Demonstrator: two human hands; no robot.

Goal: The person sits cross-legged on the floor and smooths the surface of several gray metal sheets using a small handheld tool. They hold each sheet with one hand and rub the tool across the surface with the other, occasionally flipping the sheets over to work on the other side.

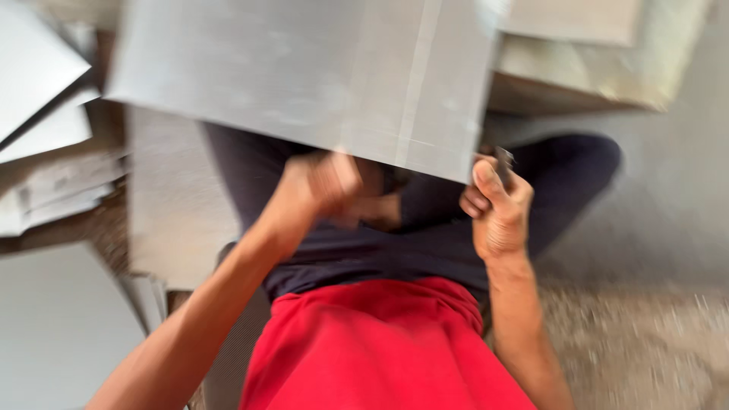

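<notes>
Above both hands, grey cardboard sheet.

left hand motion-blurred, grey sheet cut off at top

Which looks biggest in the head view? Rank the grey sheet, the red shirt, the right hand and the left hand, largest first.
1. Grey sheet, held close to the camera, so its size is partly nearness.
2. Red shirt.
3. Right hand and left hand: they look alike, and the left is blurred, so no ranking between them.
</notes>
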